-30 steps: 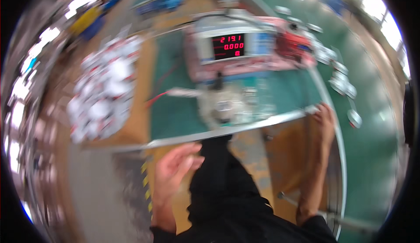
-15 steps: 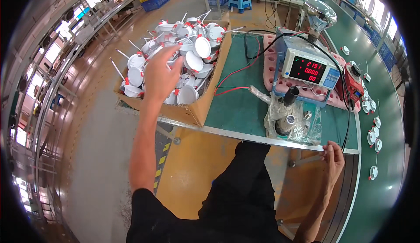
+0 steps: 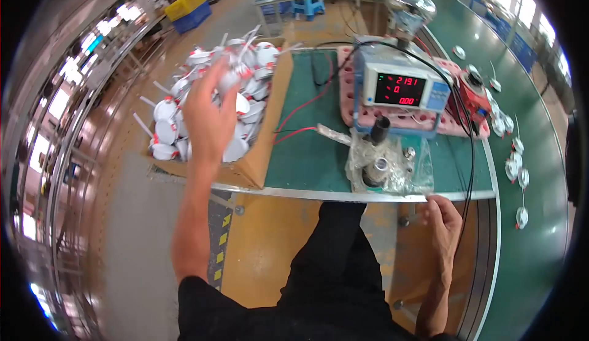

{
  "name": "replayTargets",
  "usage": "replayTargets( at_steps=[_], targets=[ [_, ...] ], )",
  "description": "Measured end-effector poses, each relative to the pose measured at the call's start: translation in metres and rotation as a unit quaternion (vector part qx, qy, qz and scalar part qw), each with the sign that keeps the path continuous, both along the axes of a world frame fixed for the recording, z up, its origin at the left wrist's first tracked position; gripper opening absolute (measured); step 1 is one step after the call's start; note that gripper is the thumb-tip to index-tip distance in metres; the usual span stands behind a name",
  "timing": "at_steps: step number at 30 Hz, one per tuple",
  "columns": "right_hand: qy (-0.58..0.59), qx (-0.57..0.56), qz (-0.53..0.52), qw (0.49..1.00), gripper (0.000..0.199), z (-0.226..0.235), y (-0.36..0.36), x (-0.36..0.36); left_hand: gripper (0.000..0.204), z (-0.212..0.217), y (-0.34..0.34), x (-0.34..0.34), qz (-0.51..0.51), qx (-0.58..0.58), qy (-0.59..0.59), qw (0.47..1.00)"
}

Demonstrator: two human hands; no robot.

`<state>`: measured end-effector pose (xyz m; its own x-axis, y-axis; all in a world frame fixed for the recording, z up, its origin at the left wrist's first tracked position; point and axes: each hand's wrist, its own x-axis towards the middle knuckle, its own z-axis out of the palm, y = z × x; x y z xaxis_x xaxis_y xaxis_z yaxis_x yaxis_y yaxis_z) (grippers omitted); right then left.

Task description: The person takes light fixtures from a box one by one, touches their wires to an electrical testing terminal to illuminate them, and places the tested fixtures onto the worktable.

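Over the cardboard box [image 3: 270, 120] at the left, my left hand [image 3: 208, 120] has its thumb and fingers closed around a blurred white round light [image 3: 230, 78]. Beneath it, the box is heaped with similar white round lights [image 3: 165, 131] that have red connectors and pale leads. My right hand [image 3: 444, 221] is at the front edge of the green table [image 3: 300, 163], fingers curled into a pinch; anything between them is too small to make out. Close to that hand, a test fixture [image 3: 377, 168] wrapped in clear plastic stands on the table, with a black knob [image 3: 380, 127].
Behind the fixture, a meter [image 3: 399, 89] with red digits rests on pink foam [image 3: 350, 95]. A silver bulb [image 3: 410, 3] rises behind it, beside a red device [image 3: 473, 99]. Black cables hang over the table's right end. Several lights [image 3: 514, 166] lie along the green conveyor [image 3: 540, 194].
The view has shifted, so the table sits further left. My left hand has closed on a light over the box. My right hand has come nearer the fixture, along the table edge.
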<state>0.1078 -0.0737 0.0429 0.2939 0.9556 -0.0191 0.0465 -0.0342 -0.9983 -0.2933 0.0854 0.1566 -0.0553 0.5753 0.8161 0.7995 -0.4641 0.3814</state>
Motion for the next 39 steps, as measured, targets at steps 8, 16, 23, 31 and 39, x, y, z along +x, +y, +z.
replayTargets(
  at_steps=[8, 16, 23, 31, 39],
  targets=[
    [0.033, 0.071, 0.184, 0.98, 0.032, 0.044, 0.029, -0.065, 0.025, -0.085, -0.153, 0.141, -0.242, 0.041, 0.21, 0.946],
    [0.089, 0.032, 0.147, 0.985, 0.028, 0.025, 0.016, -0.044, 0.024, -0.11, -0.174, 0.184, -0.373, -0.092, 0.111, 0.917],
    [0.037, -0.012, 0.247, 0.968, 0.029, 0.039, -0.003, -0.046, 0.017, -0.058, -0.131, 0.18, -0.301, -0.377, -0.349, 0.803],
    [0.048, -0.053, 0.243, 0.967, 0.022, 0.043, -0.008, -0.049, 0.023, -0.079, -0.122, 0.187, -0.31, -0.364, -0.323, 0.817],
    [0.111, -0.06, 0.173, 0.977, 0.021, 0.021, 0.009, -0.048, 0.013, -0.114, -0.137, 0.202, -0.206, -0.23, -0.181, 0.934]
  ],
)
